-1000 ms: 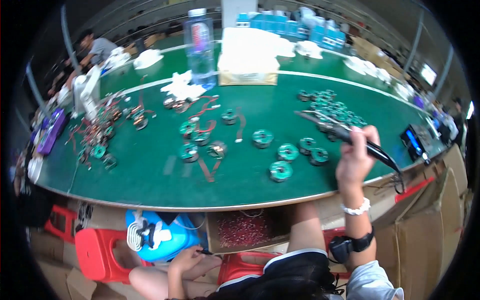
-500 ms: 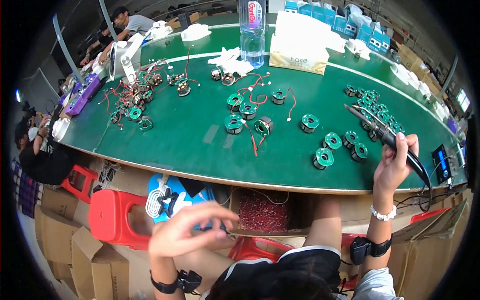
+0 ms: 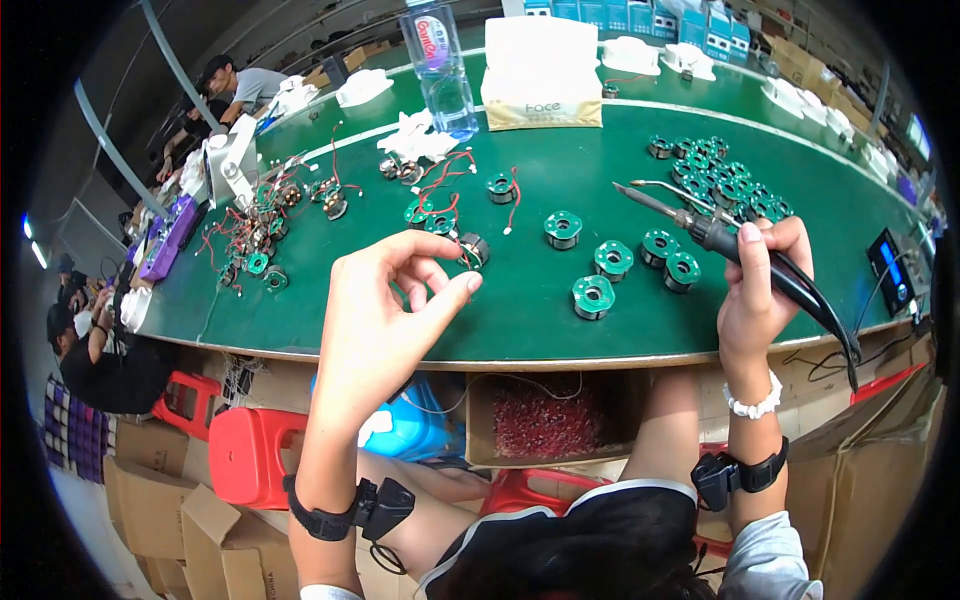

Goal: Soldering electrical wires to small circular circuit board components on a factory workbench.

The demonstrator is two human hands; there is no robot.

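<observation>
The person is raising the left hand (image 3: 385, 320) over the near edge of the green worktop (image 3: 520, 320), with thumb and forefinger curled toward each other and the fingertips nearly meeting just beside a small dark wound coil (image 3: 472, 248) with red leads. Whether the fingers are already pinching a lead or are closing on nothing cannot be told; the coil itself seems to be sitting on the worktop behind them. The right hand (image 3: 760, 290) is wrapped firmly around the black handle of a soldering iron (image 3: 730, 245), holding it raised with its metal tip (image 3: 640, 195) pointing left and away over the loose green coil bobbins (image 3: 594, 296).

To do this step well, the person is best taking the coil by its body or by one lead close to the winding, so that the thin red wire is not pulled loose. The iron's hot tip is hovering near a cluster of green bobbins (image 3: 715, 170) at the far right, so it is worth keeping it lifted and turned away from the plastic and from the left fingers. Bringing the coil toward the bare patch in front, well apart from the tangle of wired pieces (image 3: 255, 225) at the left, is likely giving both hands room. A plastic water bottle (image 3: 438, 65) and a tissue box (image 3: 541, 75) are standing farther back, out of the way.
</observation>
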